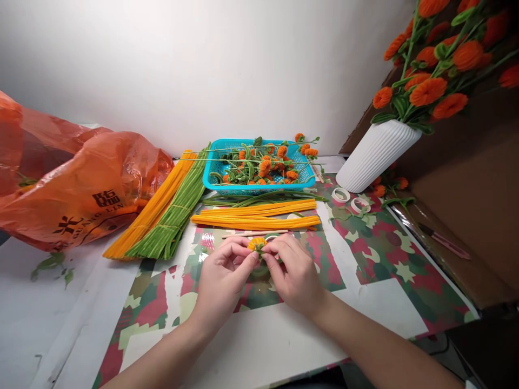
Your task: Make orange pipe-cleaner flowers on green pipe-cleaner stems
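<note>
Two bare hands meet over the table, their forearms slanting inward from either side so that the fingertips nearly touch. The left hand (225, 273) is tilted with its back outward, thumb and forefinger pinching a small yellow flower head (257, 244) at its green base, the other fingers curled in behind. The right hand (298, 273) mirrors it, thumb below and forefinger above, pinching the flower's other side; its remaining fingers fold over the palm. So the flower sits right between the two sets of fingertips, petals up.

Well to the left of the fingers slumps an orange plastic bag (81, 183), printed in dark ink: I can read "GUANG LIN" running at a slant, with the large character 光 above it and a second, boxier one that I can't make out for certain.

Between bag and fingers lie a yellow bundle (150, 202) and a green bundle (174, 210) of fuzzy stems. Just beyond the fingertips are loose yellow strips (255, 221), and past those a blue basket (259, 188) of orange flowers. Farther off to the fingers' right, a ribbed white vase (377, 154) leans outward.
</note>
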Demonstrator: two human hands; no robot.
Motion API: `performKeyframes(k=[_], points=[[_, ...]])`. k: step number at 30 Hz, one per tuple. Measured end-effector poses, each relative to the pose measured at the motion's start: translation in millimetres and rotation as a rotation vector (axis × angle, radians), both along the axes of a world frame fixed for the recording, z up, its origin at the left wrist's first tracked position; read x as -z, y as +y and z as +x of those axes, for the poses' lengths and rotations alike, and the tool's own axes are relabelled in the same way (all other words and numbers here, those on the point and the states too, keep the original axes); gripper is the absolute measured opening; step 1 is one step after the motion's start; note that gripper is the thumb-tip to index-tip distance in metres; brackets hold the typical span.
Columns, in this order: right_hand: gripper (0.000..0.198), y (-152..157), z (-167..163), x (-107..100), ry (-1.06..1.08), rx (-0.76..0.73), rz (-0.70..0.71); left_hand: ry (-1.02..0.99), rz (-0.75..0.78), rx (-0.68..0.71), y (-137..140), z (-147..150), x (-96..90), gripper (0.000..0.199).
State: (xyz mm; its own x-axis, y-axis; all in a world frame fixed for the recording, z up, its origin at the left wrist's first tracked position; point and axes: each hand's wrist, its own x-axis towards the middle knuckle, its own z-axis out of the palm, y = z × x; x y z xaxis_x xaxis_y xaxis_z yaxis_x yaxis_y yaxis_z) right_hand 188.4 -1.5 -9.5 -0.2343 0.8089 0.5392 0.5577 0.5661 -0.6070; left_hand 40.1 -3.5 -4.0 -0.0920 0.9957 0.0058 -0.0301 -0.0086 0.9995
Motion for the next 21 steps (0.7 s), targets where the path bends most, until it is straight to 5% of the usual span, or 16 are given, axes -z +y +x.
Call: performKeyframes(k=[6, 12, 16, 19, 21], points=[[0.014, -5.0, -12.3, -4.9, 0.342, 0.013, -0.35, 0.24, 0.282, -0.043, -6.5, 1.9, 1.7, 0.012], [0.019, -6.4, -13.3, -11.3, 1.074, -0.192, -1.072, 0.505, 0.755, -0.052, -4.4, 2.7, 2.2, 0.021], [0.027, -2.8, -5.0, -13.1, 1.331, -0.345, -1.457, 0.559, 0.898, 0.009, -2.7, 0.3, 3.3, 0.026], [0.026, 0.2, -1.3, -13.7, 1.298, -0.392, -1.483, 0.524, 0.844, -0.004, -1.8, -0.7, 1.2, 0.023], [0.024, 2.0, 0.1, -13.9, 1.139, -0.341, -1.347, 0.4, 0.617, -0.01, -0.6, -0.8, -0.5, 0.015]])
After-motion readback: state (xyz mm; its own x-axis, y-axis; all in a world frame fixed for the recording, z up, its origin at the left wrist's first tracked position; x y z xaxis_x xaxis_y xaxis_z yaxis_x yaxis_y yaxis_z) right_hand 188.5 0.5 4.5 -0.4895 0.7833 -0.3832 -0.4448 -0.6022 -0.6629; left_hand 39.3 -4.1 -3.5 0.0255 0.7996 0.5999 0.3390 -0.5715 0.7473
